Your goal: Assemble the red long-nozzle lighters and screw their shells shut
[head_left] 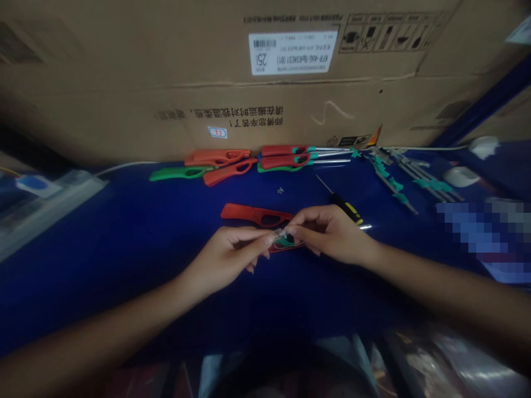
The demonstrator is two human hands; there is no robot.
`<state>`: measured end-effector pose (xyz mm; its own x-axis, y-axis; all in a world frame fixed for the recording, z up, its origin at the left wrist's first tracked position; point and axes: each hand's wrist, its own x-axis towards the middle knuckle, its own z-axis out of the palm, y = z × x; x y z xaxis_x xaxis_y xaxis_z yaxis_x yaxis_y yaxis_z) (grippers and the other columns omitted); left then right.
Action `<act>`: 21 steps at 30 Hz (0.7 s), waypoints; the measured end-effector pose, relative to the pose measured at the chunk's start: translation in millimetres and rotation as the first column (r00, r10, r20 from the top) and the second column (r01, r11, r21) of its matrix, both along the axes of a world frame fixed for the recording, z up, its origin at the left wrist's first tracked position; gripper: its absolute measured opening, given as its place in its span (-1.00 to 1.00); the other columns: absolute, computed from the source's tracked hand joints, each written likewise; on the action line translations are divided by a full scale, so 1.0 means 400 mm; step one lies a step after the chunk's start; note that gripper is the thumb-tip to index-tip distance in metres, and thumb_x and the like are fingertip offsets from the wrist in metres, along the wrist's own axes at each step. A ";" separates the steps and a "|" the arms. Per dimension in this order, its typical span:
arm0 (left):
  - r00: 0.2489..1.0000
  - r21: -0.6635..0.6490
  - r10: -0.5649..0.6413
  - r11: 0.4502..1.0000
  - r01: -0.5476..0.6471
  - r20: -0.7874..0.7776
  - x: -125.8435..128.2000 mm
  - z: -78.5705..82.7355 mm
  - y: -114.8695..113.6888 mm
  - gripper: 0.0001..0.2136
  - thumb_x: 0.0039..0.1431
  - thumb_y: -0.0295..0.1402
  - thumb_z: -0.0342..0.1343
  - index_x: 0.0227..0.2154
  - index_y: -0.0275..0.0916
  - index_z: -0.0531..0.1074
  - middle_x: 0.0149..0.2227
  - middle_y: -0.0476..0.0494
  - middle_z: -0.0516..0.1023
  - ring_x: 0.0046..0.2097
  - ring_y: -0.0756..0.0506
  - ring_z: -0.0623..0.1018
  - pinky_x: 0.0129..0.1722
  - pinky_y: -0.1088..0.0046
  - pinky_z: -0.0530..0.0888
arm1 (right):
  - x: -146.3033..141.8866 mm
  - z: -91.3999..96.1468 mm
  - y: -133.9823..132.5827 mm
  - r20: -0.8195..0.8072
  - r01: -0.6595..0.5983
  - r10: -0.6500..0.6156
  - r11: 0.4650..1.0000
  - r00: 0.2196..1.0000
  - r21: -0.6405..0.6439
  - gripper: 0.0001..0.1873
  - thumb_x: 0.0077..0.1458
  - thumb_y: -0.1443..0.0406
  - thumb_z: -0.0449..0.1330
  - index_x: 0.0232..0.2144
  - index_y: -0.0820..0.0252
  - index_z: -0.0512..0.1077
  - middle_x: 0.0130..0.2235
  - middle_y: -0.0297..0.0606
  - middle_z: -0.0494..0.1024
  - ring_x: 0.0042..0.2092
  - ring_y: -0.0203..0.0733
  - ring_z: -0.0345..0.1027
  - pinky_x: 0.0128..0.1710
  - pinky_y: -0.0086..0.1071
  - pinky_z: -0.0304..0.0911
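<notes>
Two bare forearms come in from the bottom corners of the frame and meet just below its centre. The left hand (pixel 230 257) has thumb and forefinger closed together on a small clear piece (pixel 281 234), and the fingertips of the right hand (pixel 332 232) are pinched on the same piece from the other side. It is too tiny and blurred for me to say what it is; possibly a bit of transparent plastic.

Directly under the fingertips lies a long red plastic lighter body (pixel 253 214). Its long axis runs from the upper left down to the right, and its right end is tucked beneath the right hand, which is the nearer of the two to it. A black-and-yellow screwdriver (pixel 346 209) lies just beyond the right hand's knuckles.

All of this sits on a dark blue tabletop (pixel 124 232). Further up the frame is a row of orange, red and green lighter shells (pixel 219 166), with teal-tipped metal tubes (pixel 398 177) towards the upper right. A big brown cardboard box (pixel 124 83) fills the top.
</notes>
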<state>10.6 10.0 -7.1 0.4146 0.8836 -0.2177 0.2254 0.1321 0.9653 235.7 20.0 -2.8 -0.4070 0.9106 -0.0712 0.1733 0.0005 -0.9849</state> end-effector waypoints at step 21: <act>0.998 -0.033 -0.004 0.999 0.006 0.056 -0.004 0.010 0.003 -0.74 0.21 -0.18 0.25 -0.15 -0.24 0.64 -0.47 -0.01 0.52 -0.51 0.09 0.42 -0.55 0.62 0.41 | 0.007 -0.007 0.002 -0.125 0.019 -0.019 1.000 0.992 0.000 -0.67 0.04 0.11 0.39 -0.31 0.30 0.57 -0.50 -0.35 0.53 -0.65 -0.50 0.18 -0.70 -0.55 0.09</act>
<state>8.9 11.2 -3.0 0.4316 0.8741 -0.2228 0.1721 0.1627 0.9716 238.5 21.0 -5.6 -0.3951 0.9184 -0.0197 0.0488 -0.0004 -0.9988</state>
